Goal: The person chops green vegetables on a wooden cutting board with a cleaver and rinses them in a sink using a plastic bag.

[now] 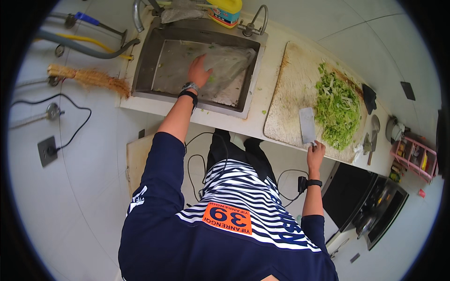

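My left hand (199, 72) is over the steel sink (168, 89), its thumb apart from its fingers. Just beyond and to its right, a clear plastic bag (232, 59) lies spread in the sink; whether the fingertips touch it is hidden. At the near edge of the wooden cutting board (284, 95), my right hand (316, 151) grips the handle of a cleaver (307, 124). The cleaver's broad blade lies over the board, pointing away from me. Right of the blade is a large heap of shredded green leafy vegetable (337, 109).
Two faucets, one a curved tap (258, 24), rise behind the sink near a yellow and blue tub (225, 12). Left of the sink hang a straw brush (91, 79) and hoses. A spatula (374, 128) lies right of the board, before a pink rack (415, 154) and a stove (372, 207).
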`<state>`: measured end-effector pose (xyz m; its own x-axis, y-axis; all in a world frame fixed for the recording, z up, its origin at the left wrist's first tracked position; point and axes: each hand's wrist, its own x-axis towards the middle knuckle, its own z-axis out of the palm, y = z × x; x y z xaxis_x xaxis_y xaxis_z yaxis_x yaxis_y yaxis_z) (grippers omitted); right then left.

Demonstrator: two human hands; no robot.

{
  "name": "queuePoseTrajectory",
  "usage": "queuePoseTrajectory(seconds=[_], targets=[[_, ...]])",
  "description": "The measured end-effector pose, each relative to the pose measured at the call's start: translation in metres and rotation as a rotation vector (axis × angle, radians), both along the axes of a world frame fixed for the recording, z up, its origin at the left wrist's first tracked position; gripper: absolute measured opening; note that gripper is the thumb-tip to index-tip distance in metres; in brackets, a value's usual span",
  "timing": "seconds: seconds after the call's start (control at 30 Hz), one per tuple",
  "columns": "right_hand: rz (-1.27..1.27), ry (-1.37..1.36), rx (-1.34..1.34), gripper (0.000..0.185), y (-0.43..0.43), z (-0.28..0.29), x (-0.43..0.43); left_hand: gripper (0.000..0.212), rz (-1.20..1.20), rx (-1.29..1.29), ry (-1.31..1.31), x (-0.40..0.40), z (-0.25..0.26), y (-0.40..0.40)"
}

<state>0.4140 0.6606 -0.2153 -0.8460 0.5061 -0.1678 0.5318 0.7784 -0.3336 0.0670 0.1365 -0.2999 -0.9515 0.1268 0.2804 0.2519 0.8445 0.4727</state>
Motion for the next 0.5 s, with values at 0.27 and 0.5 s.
queuePoseTrajectory(seconds=[0.27, 0.5], targets=[[0.206, 0.036, -0.197, 0.028, -0.095, 0.049, -0.084, 0.032, -0.175, -0.151, -0.655, -0.029, -0.036, 0.031], [0.383, 0.091, -0.406, 0.028, -0.149, 0.040, -0.171, 0.014, -0.040, 0.354, -0.272, -0.004, 0.045, -0.035]])
